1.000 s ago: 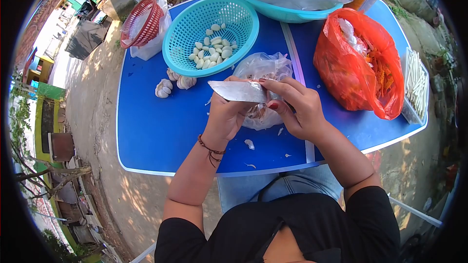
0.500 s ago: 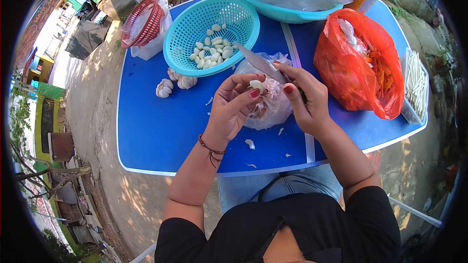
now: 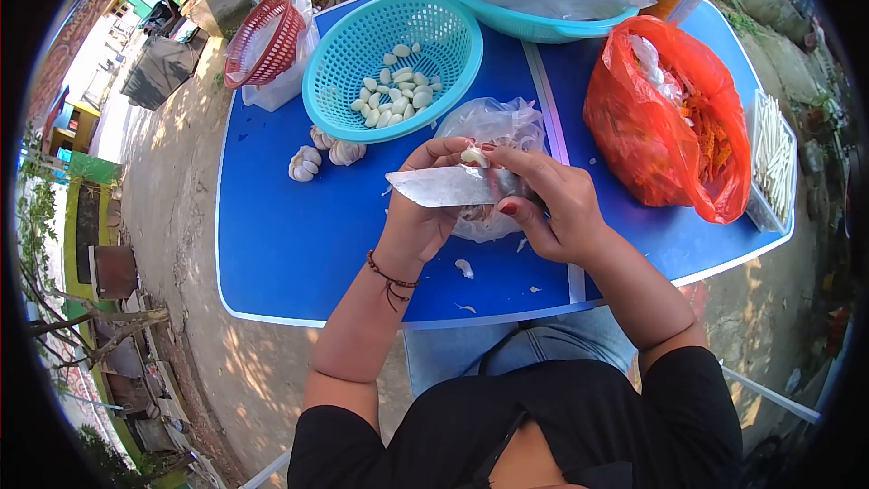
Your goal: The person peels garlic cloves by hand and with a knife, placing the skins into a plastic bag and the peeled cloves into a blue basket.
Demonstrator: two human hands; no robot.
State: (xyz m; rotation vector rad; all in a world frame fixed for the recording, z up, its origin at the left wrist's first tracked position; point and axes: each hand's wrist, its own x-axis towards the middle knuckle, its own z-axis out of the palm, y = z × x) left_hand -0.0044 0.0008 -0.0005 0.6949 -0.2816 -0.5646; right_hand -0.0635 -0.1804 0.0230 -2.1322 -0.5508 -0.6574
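A garlic clove [image 3: 473, 156] is pinched in the fingers of my left hand [image 3: 418, 208], partly hidden behind the blade. My right hand [image 3: 559, 204] grips a knife [image 3: 444, 188], its wide blade lying flat across the front of my left hand with the tip pointing left. The right fingertips touch the clove too. Below and behind both hands sits a clear plastic bag [image 3: 498, 122] holding garlic skins. Beyond my left hand, a turquoise basket [image 3: 317, 91] contains several peeled cloves [image 3: 398, 100]. Unpeeled garlic bulbs [image 3: 306, 164] rest beside that basket.
On the blue table [image 3: 290, 244] stand an open red plastic bag [image 3: 625, 118] and a box of white sticks [image 3: 771, 154] at right. At the back are another turquoise basin [image 3: 543, 29] with plastic containers and a small red basket [image 3: 272, 41]. Skin scraps [image 3: 464, 268] lie near the front edge.
The knife has swung from pointing up and away to lying across my left hand, tip left. My right hand has moved closer to the clove. My left hand stays nearly in place.
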